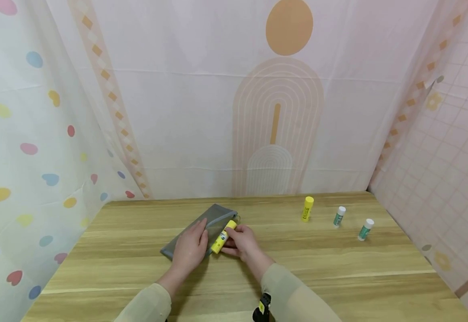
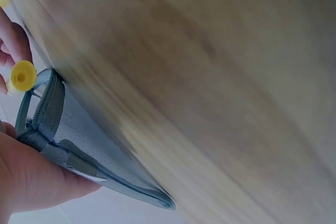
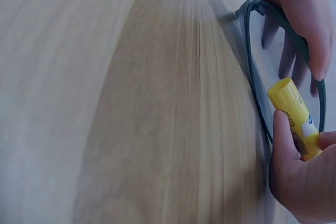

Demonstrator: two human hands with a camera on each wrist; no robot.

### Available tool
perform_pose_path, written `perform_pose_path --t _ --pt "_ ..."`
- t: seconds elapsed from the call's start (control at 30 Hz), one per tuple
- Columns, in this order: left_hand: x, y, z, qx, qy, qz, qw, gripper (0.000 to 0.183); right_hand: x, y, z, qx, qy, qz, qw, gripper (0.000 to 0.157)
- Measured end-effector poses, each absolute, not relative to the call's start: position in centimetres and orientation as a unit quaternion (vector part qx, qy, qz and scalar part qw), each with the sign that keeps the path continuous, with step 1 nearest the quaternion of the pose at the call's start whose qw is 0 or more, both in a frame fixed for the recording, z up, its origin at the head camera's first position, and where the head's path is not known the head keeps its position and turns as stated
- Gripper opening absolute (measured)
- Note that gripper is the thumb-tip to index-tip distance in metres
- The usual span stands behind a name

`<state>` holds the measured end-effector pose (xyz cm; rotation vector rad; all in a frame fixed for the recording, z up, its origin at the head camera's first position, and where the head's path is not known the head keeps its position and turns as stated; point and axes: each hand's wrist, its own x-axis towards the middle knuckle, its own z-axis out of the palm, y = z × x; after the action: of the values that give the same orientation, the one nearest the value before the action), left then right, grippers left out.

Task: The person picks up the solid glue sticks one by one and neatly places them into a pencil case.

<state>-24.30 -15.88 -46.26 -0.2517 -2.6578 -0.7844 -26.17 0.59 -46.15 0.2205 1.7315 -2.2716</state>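
Observation:
A grey mesh zipper pouch (image 1: 183,239) lies slantwise on the table, its mouth spread apart toward the right hand. My left hand (image 1: 191,246) lies over the pouch and grips the upper rim of its mouth, the thumb lapping the edge in the right wrist view. Between thumb and fingers, my right hand (image 1: 246,243) holds a yellow glue stick (image 1: 223,237) at the pouch's mouth. In the right wrist view the glue stick (image 3: 296,116) tilts across the opening, in front of the pouch's dark rim (image 3: 250,51). What lies inside the pouch cannot be made out.
Toward the back right of the wooden table (image 1: 298,277) stand another yellow glue stick (image 1: 307,209) and two white-capped green glue sticks, one nearer (image 1: 365,230) and one farther (image 1: 339,217). Patterned curtains (image 1: 185,112) hang behind and at both sides.

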Motion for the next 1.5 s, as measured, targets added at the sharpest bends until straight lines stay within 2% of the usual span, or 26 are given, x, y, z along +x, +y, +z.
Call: perform_pose_path --t 0.27,0.57,0.83,1.5 --pt "-24.2 -16.0 -46.3 -0.095 -0.938 -0.276 0.189 0.04 -26.3 -0.3 -45.9 0.092 0.604 -0.779 0.143 0.04" --pt "-24.3 -16.0 -46.2 -0.093 -0.939 -0.276 0.183 0.041 -27.0 -1.1 -46.1 0.102 0.631 -0.758 0.129 0.037" --pt "-24.2 -15.9 -46.2 -0.091 -0.941 -0.27 0.182 0.041 -27.5 -1.4 -46.2 0.115 0.65 -0.742 0.12 0.043" --pt "-24.1 -15.7 -46.3 -0.099 -0.94 -0.264 0.191 0.039 -27.9 -1.7 -46.4 0.119 0.65 -0.741 0.12 0.008"
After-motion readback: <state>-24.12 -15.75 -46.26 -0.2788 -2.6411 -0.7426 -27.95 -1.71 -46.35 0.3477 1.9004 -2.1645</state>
